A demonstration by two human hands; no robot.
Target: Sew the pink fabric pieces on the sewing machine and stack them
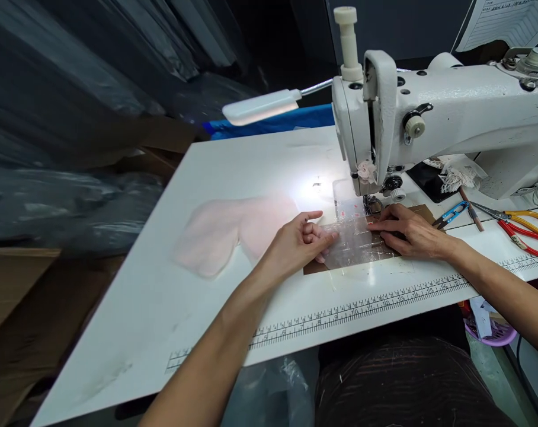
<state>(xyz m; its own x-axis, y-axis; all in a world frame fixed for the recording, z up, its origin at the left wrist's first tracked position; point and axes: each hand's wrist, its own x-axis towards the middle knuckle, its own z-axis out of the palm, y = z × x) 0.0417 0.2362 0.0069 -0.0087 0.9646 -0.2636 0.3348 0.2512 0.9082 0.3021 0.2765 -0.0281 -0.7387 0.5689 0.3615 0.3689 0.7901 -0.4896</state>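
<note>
Under the needle area of a white sewing machine (455, 107), a brown flat piece (317, 268) lies on the table with clear film (351, 243) over it. My left hand (307, 237) pinches sheer pale material at the film's left side, thumb and fingers together, index finger stretched out. My right hand (404, 232) rests on the right part of the film beside the presser foot (372, 205), its fingers spread and flat. Pale pink fabric (215, 234) lies on the table, left of my left hand.
A lit lamp (262, 107) hangs over the white table (131, 332). Blue snips (451, 213) and red and yellow scissors (524, 228) lie at the right. A printed ruler (353, 311) runs along the front edge. Lace scraps (460, 177) sit behind the snips.
</note>
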